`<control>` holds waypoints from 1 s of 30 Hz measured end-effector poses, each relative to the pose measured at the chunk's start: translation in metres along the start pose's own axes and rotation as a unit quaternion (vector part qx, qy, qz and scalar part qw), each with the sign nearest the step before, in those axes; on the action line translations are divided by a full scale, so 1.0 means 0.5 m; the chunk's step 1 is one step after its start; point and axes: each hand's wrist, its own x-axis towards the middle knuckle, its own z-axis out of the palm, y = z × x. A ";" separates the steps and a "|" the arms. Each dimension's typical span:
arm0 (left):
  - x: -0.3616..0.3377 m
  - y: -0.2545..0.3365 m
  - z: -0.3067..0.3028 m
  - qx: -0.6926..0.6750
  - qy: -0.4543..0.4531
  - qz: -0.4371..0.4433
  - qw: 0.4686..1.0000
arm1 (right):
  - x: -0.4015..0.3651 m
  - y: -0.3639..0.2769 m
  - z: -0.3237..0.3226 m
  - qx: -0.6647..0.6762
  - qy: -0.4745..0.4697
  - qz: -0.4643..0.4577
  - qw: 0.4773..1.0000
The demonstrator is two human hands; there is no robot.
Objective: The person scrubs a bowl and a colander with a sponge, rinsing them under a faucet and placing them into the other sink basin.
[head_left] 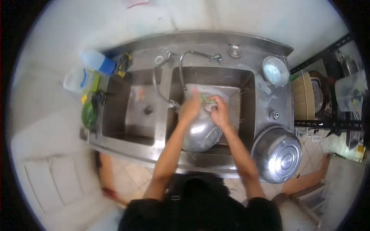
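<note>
In the right sink basin (249, 92), a shiny metal pot (200, 134) lies tilted below my hands. My right hand (220, 113) has its fingers bent around a light green piece that looks like a scrubbing sponge (207, 99), at the pot's far side. Close beside it is my left hand (190, 110), smeared by motion; whether it grips the pot or the sponge is hidden. A curved faucet (181, 69) comes down just beyond my left hand.
A second faucet (155, 79) arches over the left basin (133, 129), which has an orange scrap (140, 93) in it. Bottles (75, 82) and a green bowl (89, 114) stand at left. A large upturned metal pot (277, 154) and a round bowl (275, 71) rest at right, beside a shelf rack (327, 124).
</note>
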 end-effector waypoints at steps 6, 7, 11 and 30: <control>0.123 -0.178 0.156 0.026 -0.223 -0.056 0.973 | -0.055 0.123 0.041 0.030 -0.016 0.114 0.993; 0.130 -0.209 0.177 0.019 -0.193 0.002 0.981 | -0.040 0.149 0.046 0.125 0.015 0.168 0.978; -0.068 -0.082 0.051 0.178 -0.153 -0.020 0.972 | -0.049 0.211 0.055 -0.106 0.074 0.130 0.983; -0.136 -0.075 0.095 0.137 0.174 -0.075 0.972 | -0.048 0.138 0.038 -0.045 0.021 0.084 0.995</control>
